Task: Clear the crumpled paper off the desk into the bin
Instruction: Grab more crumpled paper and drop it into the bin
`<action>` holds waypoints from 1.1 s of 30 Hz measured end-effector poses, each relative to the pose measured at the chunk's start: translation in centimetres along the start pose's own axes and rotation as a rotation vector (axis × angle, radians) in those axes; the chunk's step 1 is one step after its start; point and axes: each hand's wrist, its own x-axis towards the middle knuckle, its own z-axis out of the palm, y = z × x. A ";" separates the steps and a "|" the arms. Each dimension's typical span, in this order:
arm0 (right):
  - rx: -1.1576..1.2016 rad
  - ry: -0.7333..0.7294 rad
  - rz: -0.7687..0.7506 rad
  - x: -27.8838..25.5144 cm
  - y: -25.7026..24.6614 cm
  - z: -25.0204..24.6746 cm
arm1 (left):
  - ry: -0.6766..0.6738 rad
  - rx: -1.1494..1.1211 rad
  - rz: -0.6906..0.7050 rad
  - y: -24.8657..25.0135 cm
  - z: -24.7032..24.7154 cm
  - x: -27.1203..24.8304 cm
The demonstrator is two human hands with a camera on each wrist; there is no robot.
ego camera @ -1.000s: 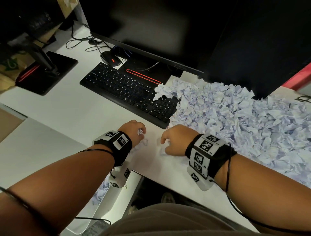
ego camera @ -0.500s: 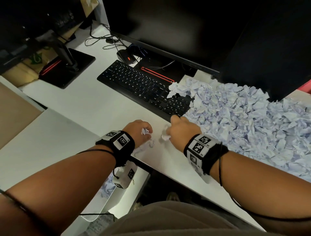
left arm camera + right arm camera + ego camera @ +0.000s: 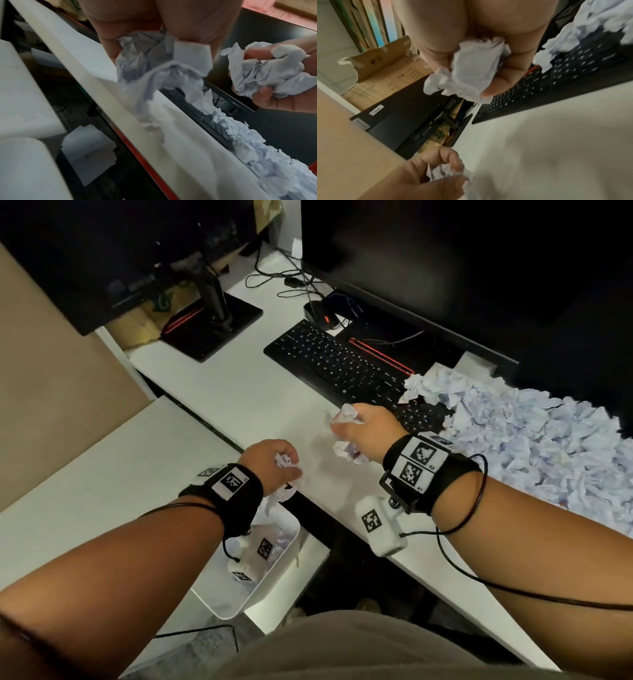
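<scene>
My left hand [image 3: 270,463] and right hand [image 3: 363,433] each clutch crumpled paper [image 3: 346,416]; next I carry both over the bin [image 3: 274,587] and let go.

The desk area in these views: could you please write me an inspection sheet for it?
Surface: white desk, bare at its left, buried in paper at its right.
Job's things: paper heap spilling onto the keyboard; white bin below the desk edge, paper inside.
Clutter: mouse, monitor stand.
Hands: left hand grips a paper wad at the desk edge; right hand grips another wad.
Cables: loose wires behind the keyboard; wrist leads.
Surroundings: cardboard box at left.
</scene>
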 end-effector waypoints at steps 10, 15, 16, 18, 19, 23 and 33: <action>-0.429 -0.336 -0.030 0.9 0.2 13.4 | -0.029 0.021 -0.385 -9.7 -1.3 -4.0; -0.709 -0.391 -0.007 1.8 2.1 17.1 | -0.047 0.044 -0.430 -11.6 0.2 -5.2; -0.734 -0.384 0.008 2.0 2.5 17.6 | -0.031 0.048 -0.435 -11.8 0.4 -5.4; -0.773 -0.364 0.040 2.2 3.2 18.4 | 0.011 0.038 -0.468 -12.2 0.9 -5.5; -0.788 -0.357 0.053 2.3 3.5 18.8 | 0.030 0.024 -0.487 -12.4 1.0 -5.5; -0.799 -0.367 0.077 2.5 4.5 19.4 | 0.026 -0.061 -0.500 -12.9 1.0 -5.6; -0.676 -0.381 0.070 3.1 4.6 18.7 | -0.017 -0.140 -0.424 -13.6 1.0 -5.8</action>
